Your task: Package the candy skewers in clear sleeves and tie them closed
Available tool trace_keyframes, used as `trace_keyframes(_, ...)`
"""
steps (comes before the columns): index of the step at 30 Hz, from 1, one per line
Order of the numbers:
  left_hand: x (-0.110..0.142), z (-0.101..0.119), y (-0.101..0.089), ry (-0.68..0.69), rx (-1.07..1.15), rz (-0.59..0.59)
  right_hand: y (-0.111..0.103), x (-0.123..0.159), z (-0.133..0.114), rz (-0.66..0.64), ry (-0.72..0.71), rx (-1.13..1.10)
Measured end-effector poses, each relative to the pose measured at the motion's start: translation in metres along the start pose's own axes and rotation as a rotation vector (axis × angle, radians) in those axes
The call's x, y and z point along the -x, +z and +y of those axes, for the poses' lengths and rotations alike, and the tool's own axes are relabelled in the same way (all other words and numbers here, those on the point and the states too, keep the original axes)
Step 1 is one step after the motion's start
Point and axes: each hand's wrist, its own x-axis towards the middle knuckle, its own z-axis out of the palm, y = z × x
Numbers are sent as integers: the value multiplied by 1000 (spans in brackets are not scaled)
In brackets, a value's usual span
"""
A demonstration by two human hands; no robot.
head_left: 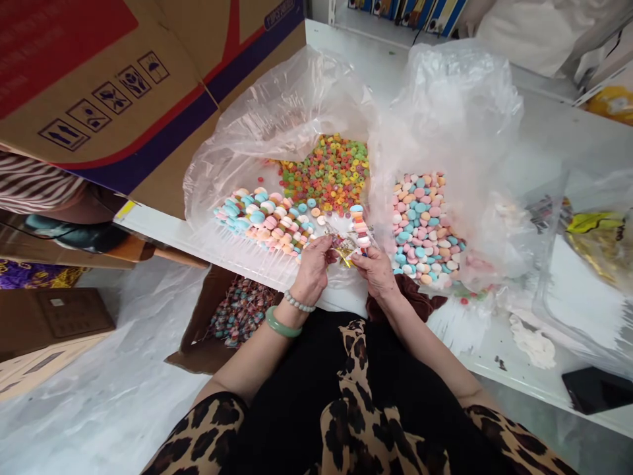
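Note:
Pinched fingers of my left hand (316,258) hold a shiny clear wrapper with gold parts (345,253) at the table's front edge. My right hand (376,270) is closed on a candy skewer (359,225), its stack of blue, orange and white candies rising above the fingers. The wrapper spans between both hands; fingers hide part of it. Just left of my hands, several finished candy skewers (270,221) lie in a row, sticks toward me. Behind them is a heap of ring gummies (329,171). A pile of pastel candies (422,227) lies to the right.
Clear plastic bags (455,86) surround the candy piles. A large carton (123,79) stands at the left. Below the table edge, an open box (198,330) holds many wrapped skewers. At right are a clear bin (568,277), a white glove (531,340) and a black phone (596,389).

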Motion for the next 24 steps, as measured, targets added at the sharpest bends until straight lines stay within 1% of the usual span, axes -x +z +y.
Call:
trace_keyframes(2, -3, 9, -5, -35, -29, -16, -5, -1, 4, 13, 32, 46)
trace_keyframes(4, -5, 14, -8, -95, -60, -63, -8, -1, 8, 17, 54, 97)
trace_keyframes(6, -5, 15, -9, -124, -121, -88, -10, 0, 10, -25, 54, 156)
trace_keyframes(7, -5, 15, -9, -108, -157, -80, -10, 1, 11, -59, 47, 183)
trace_keyframes(9, -4, 13, -10, -27, -195, -21, -9, 5, 11, -108, 35, 200)
trace_keyframes(10, -4, 13, -11, 16, -196, 4, -9, 7, 10, -113, 34, 185)
trace_keyframes(11, -3, 13, -13, 48, -189, 2, -8, 8, 10, -103, 35, 155)
trace_keyframes(12, -1, 14, -15, 62, -181, -30, -8, 11, 9, -83, 37, 119)
trace_keyframes(14, 3, 17, -20, 28, -174, -167, -8, 15, 7, -57, 41, 58)
trace_keyframes(15, 6, 18, -23, 2, -177, -231, -9, 18, 7, -59, 40, 41)
trace_keyframes(16, 10, 18, -25, -14, -181, -265, -9, 21, 7, -72, 38, 29)
trace_keyframes(17, 13, 18, -27, -10, -183, -264, -9, 25, 8, -93, 37, 22)
trace_keyframes(20, 25, 9, -28, 94, -165, -150, -6, 36, 11, -145, 23, 4)
trace_keyframes(22, 33, 2, -28, 160, -121, -103, -2, 43, 15, -136, -10, -13)
trace_keyframes(24, 41, -5, -30, 189, -53, -76, 1, 50, 20, -105, -50, -26)
